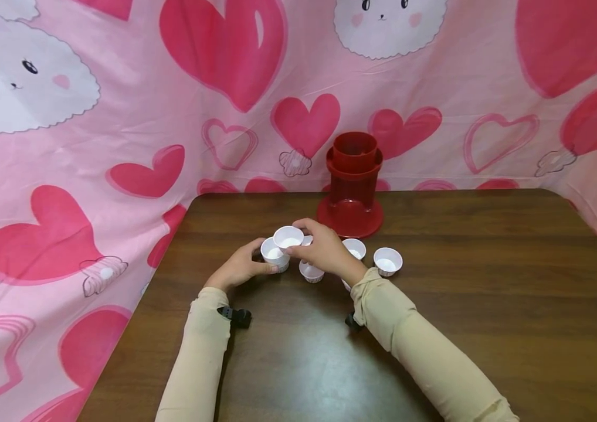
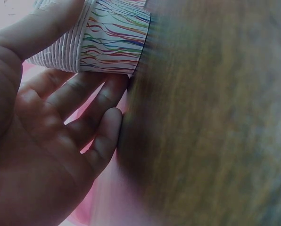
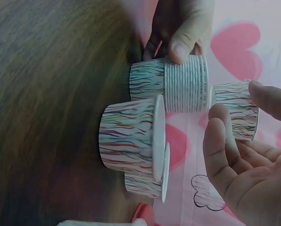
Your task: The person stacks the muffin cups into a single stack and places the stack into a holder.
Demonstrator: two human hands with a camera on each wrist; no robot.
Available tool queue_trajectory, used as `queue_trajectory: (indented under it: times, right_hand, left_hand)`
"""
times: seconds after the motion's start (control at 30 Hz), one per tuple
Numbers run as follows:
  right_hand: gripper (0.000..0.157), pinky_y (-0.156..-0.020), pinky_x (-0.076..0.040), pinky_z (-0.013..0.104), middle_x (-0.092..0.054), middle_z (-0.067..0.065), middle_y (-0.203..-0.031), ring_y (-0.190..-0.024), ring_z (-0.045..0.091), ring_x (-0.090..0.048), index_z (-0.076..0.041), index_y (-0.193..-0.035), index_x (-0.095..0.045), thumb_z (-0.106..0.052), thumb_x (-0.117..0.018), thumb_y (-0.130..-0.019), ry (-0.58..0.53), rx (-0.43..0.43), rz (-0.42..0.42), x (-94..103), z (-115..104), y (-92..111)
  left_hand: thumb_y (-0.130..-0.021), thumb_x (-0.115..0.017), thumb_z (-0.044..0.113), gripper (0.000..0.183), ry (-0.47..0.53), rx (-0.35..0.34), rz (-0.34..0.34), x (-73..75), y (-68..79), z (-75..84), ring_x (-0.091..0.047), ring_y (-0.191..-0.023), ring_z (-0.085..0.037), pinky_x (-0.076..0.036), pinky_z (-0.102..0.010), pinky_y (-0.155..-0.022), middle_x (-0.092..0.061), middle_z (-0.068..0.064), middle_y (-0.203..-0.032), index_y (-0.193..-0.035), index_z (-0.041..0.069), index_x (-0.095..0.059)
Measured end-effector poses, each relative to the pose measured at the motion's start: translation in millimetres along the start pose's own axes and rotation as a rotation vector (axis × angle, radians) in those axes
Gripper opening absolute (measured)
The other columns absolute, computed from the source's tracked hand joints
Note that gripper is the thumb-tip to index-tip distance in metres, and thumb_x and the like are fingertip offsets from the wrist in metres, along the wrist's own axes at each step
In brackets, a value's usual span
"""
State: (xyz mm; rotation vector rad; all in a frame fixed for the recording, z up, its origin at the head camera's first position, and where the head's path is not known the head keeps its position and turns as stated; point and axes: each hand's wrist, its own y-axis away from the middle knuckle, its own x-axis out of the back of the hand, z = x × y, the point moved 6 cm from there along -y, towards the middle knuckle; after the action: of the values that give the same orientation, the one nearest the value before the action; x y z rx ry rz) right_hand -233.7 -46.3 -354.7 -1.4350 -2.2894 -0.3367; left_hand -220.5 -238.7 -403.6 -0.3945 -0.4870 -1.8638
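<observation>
A stack of nested white paper baking cups with colourful wavy lines (image 3: pixel 150 80) stands on the table. My left hand (image 1: pixel 237 266) grips this stack, thumb on one side and fingers around the other, as the left wrist view shows. My right hand (image 1: pixel 327 249) pinches a single paper cup (image 1: pixel 288 236) by its rim, just above the stack's mouth. In the right wrist view this cup (image 3: pixel 235 110) is apart from the stack's top rims. Beneath the right hand, a loose cup (image 1: pixel 311 273) sits upright on the wood; another is partly hidden behind that hand.
More loose cups, including one at the far right (image 1: pixel 387 261) and one beside it (image 1: pixel 353 248), stand right of the right hand. A red plastic cylinder on a round base (image 1: pixel 351 199) rises at the table's back. Pink heart-patterned cloth hangs behind and left.
</observation>
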Motion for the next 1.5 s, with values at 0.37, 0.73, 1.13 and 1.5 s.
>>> queue_trajectory:
  times: [0.37, 0.73, 1.13, 1.5]
  right_hand:
    - [0.053, -0.055, -0.056, 0.032, -0.064, 0.019, -0.12, -0.063, 0.028, -0.069, -0.004, -0.133, -0.057, -0.01, -0.081, -0.086, -0.134, -0.046, -0.013, -13.4, 1.6, -4.9]
    - [0.054, -0.06, -0.059, 0.044, -0.065, 0.018, -0.115, -0.066, 0.036, -0.069, -0.004, -0.136, -0.055, -0.008, -0.079, -0.088, -0.187, -0.036, -0.044, -28.4, -4.4, -12.2]
    - [0.058, -0.051, -0.052, 0.028, -0.066, 0.017, -0.103, -0.05, 0.017, -0.061, -0.004, -0.14, -0.055, -0.013, -0.08, -0.088, -0.051, -0.058, -0.046, -35.9, -0.2, -15.3]
    - [0.067, -0.045, -0.044, 0.025, -0.071, 0.013, -0.099, -0.042, 0.015, -0.053, -0.001, -0.146, -0.051, -0.015, -0.08, -0.088, 0.049, -0.082, -0.089, -40.4, 4.9, -18.5]
  left_hand:
    - [-0.086, -0.081, 0.011, 0.059, 0.004, -0.01, 0.003, -1.5, -5.6, -10.8, -0.052, -0.118, -0.033, -0.039, -0.05, -0.102, -0.06, -0.017, -0.13, -0.138, 0.002, -0.054]
    - [-0.084, -0.084, 0.02, 0.07, 0.017, -0.017, 0.005, 0.4, -4.0, -14.2, -0.055, -0.116, -0.03, -0.043, -0.048, -0.1, -0.06, -0.015, -0.131, -0.143, 0.005, -0.051]
    - [-0.084, -0.084, 0.018, 0.068, 0.045, -0.039, -0.002, -0.6, -6.4, -14.9, -0.052, -0.118, -0.03, -0.041, -0.047, -0.101, -0.059, -0.014, -0.131, -0.142, 0.004, -0.052]
    - [-0.086, -0.081, 0.012, 0.06, 0.033, -0.025, -0.023, -1.2, -8.5, -16.7, -0.051, -0.113, -0.029, -0.042, -0.043, -0.093, -0.06, -0.013, -0.128, -0.139, 0.004, -0.054]
